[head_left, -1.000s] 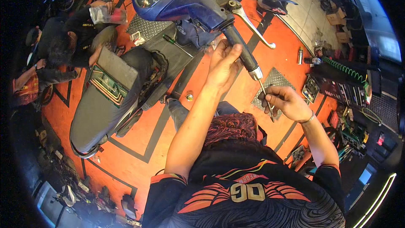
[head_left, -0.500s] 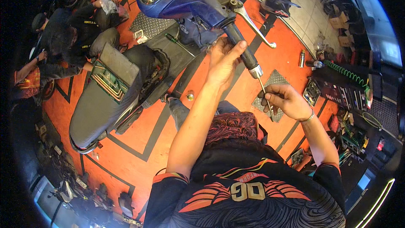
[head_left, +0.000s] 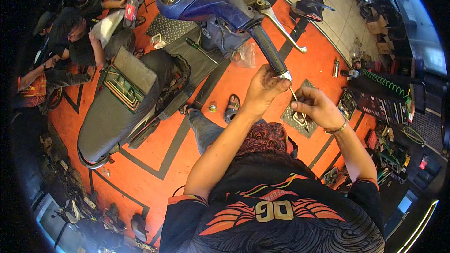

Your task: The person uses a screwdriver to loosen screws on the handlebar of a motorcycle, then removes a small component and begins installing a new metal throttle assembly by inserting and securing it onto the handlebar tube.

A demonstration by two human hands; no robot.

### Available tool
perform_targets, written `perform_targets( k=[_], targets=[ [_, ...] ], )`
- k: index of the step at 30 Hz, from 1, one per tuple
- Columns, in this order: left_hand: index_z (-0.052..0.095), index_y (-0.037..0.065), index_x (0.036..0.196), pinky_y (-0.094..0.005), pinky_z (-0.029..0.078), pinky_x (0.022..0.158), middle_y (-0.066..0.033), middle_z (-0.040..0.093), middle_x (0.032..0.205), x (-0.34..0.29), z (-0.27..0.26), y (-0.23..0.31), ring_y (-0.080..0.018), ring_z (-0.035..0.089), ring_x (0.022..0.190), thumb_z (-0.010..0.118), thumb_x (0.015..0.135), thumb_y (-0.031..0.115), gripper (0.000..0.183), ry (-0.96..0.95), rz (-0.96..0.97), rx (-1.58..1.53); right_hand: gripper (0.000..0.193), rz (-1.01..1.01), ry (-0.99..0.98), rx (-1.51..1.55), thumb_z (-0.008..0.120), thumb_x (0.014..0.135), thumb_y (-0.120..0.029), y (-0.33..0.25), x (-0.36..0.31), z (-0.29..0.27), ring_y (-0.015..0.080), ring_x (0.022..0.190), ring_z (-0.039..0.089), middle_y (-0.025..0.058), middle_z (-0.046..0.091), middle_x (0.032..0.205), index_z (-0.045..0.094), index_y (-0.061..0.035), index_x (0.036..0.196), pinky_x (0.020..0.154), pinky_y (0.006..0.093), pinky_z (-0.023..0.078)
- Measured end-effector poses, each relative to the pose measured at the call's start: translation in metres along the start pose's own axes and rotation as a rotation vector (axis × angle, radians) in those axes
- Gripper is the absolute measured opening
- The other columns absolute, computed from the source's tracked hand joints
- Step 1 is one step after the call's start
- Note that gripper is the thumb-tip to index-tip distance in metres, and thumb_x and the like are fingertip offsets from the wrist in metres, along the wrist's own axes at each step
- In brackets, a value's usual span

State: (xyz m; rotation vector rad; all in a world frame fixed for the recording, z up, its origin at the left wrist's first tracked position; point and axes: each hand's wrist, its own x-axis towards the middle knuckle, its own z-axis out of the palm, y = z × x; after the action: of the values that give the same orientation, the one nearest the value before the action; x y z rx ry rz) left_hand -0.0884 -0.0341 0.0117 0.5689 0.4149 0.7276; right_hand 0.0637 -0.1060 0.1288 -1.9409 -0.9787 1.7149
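Note:
A black rubber handlebar grip [head_left: 268,49] on a blue scooter slants down toward me and ends in a silver bar end [head_left: 285,75]. My left hand [head_left: 266,90] is closed at that tip, thumb and fingers pinching around the bar end. Between the fingers of my right hand [head_left: 318,108] is a thin metal rod [head_left: 294,94] that looks like a hex key. Its upper end meets the bar end, while the lower end sticks out below my fingers. A silver brake lever [head_left: 284,30] runs beside the grip.
A green case of L-shaped hex keys [head_left: 123,86] lies on the scooter seat [head_left: 110,124]. A green-handled screwdriver [head_left: 192,43] rests on the footboard. On the left, a person [head_left: 77,33] holds a plastic-wrapped packet [head_left: 131,11]. Tool trays [head_left: 384,105] stand at right.
My left hand has slid down from the middle of the grip to its bar end. My right hand stays close by with the rod. At left, the other person has raised a packet.

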Motion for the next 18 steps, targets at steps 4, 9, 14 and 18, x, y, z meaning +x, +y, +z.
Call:
perform_targets(
  k=[4,9,14,18],
  targets=[
    [0.053,0.003,0.121,-0.0331,0.049,0.088,-0.0065,0.064,0.108,-0.002,0.001,-0.003,-0.0177,0.062,0.103,0.069,0.091,0.014,0.036,-0.015,-0.046,-0.070,0.017,0.025,-0.108,0.111,0.062,0.095,-0.012,-0.011,-0.005,-0.004,0.0077,0.071,0.061,0.0034,0.064,0.074,0.063,0.0007,0.106,0.061,0.0239,0.048],
    [0.054,0.003,0.123,-0.0321,0.046,0.088,-0.0077,0.065,0.115,-0.006,-0.001,0.000,-0.0159,0.062,0.104,0.066,0.093,0.016,0.035,-0.026,-0.065,-0.047,0.018,-0.015,-0.075,-0.024,0.069,0.091,-0.014,0.000,0.005,-0.010,0.0107,0.072,0.066,0.0075,0.070,0.081,0.064,0.0023,0.094,0.061,0.0242,0.049],
    [0.059,0.004,0.117,-0.0330,0.046,0.087,-0.0055,0.066,0.111,-0.007,0.002,-0.007,-0.0158,0.061,0.104,0.065,0.094,0.023,0.030,0.031,-0.070,-0.044,0.021,-0.023,-0.011,-0.042,0.068,0.093,-0.019,0.010,0.005,-0.008,0.0070,0.061,0.058,0.0028,0.066,0.077,0.065,0.0005,0.098,0.052,0.0233,0.045],
    [0.061,0.003,0.114,-0.0350,0.045,0.089,-0.0073,0.066,0.114,-0.008,0.005,-0.005,-0.0170,0.061,0.106,0.064,0.095,0.026,0.030,0.001,-0.070,-0.073,0.021,-0.032,-0.095,0.073,0.065,0.095,-0.020,0.005,0.003,-0.014,0.0062,0.068,0.060,0.0017,0.068,0.080,0.065,-0.0002,0.103,0.056,0.0214,0.045]
  ],
)
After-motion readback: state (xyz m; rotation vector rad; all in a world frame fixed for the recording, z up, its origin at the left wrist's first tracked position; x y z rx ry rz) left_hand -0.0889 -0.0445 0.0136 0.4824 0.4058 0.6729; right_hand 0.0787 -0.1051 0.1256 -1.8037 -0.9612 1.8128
